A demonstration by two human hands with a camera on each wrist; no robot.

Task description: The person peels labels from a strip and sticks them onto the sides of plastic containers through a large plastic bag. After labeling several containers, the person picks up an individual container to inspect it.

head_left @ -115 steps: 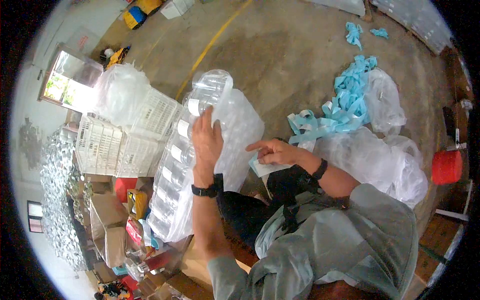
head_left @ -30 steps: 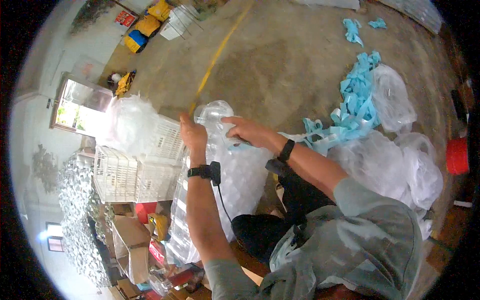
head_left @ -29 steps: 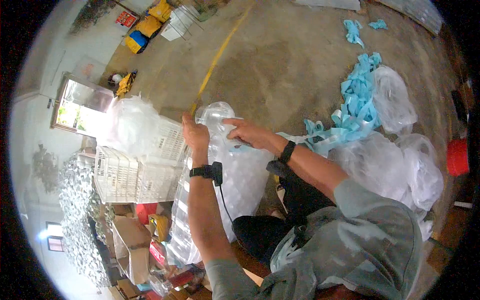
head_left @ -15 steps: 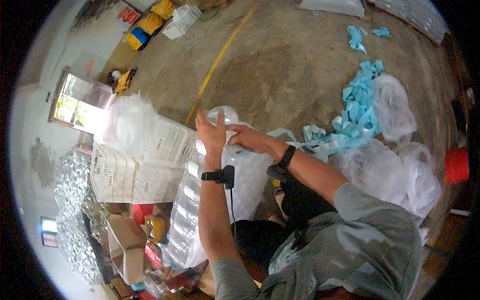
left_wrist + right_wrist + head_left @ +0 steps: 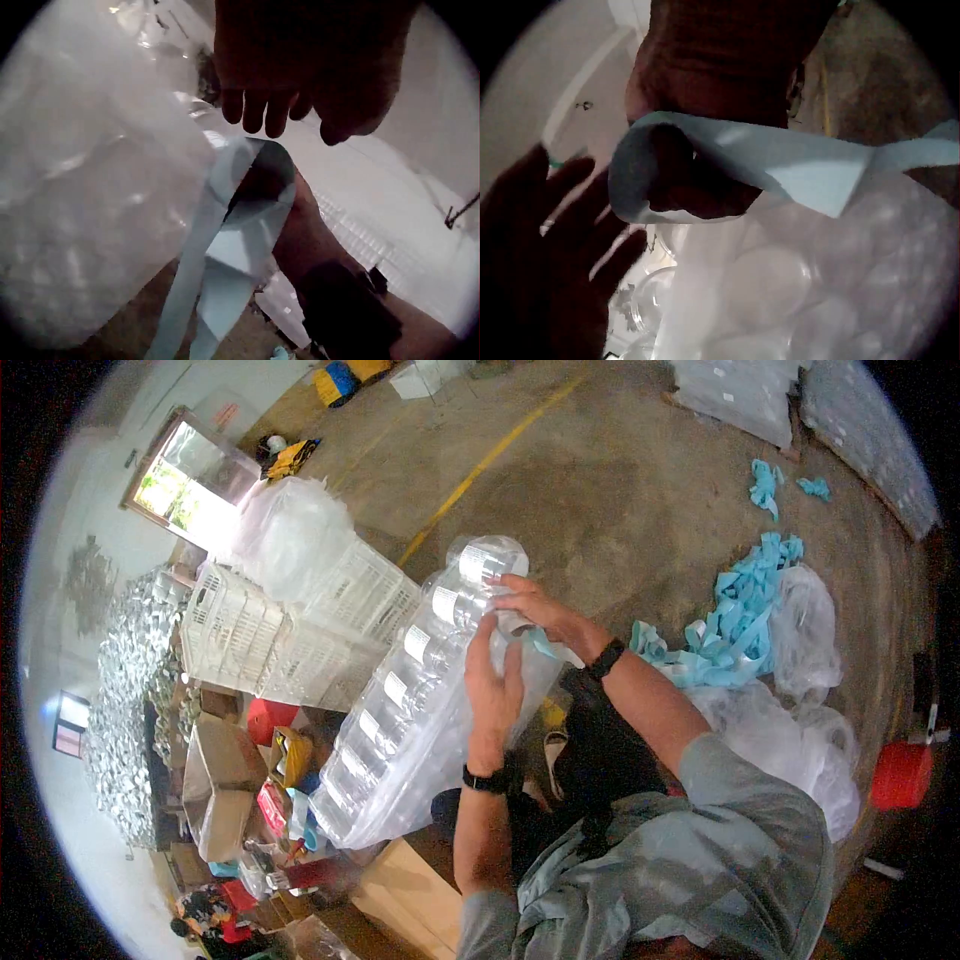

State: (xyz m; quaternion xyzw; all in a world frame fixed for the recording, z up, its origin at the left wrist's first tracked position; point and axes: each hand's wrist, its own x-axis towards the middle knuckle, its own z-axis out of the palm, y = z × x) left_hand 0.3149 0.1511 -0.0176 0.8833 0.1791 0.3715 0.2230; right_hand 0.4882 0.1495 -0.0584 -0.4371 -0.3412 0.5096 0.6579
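Observation:
A long pack of clear plastic jars (image 5: 372,732), sheathed in clear film, lies aslant before me; white labels (image 5: 396,690) show on its row of jars. My left hand (image 5: 493,685) is over the film near the upper end, fingers extended. In the right wrist view its fingers (image 5: 562,225) are spread beside the strip. My right hand (image 5: 545,610) reaches to the endmost jars, fingertips at the edge of a jar. A pale blue strip (image 5: 810,172) loops about its curled fingers and trails off over the film; in the left wrist view the strip (image 5: 225,262) hangs down.
White plastic crates (image 5: 235,630) bearing a bulging clear bag (image 5: 295,540) stand at the left. Cardboard boxes (image 5: 215,790) and clutter sit nearer. On the floor to the right lie tangled blue strips (image 5: 735,620), crumpled clear plastic (image 5: 790,740) and a red object (image 5: 900,775).
Both hands have come back from the pack's end, and the left hand is lower along it. The labelled row shows more plainly. The head view has turned, shifting the surroundings.

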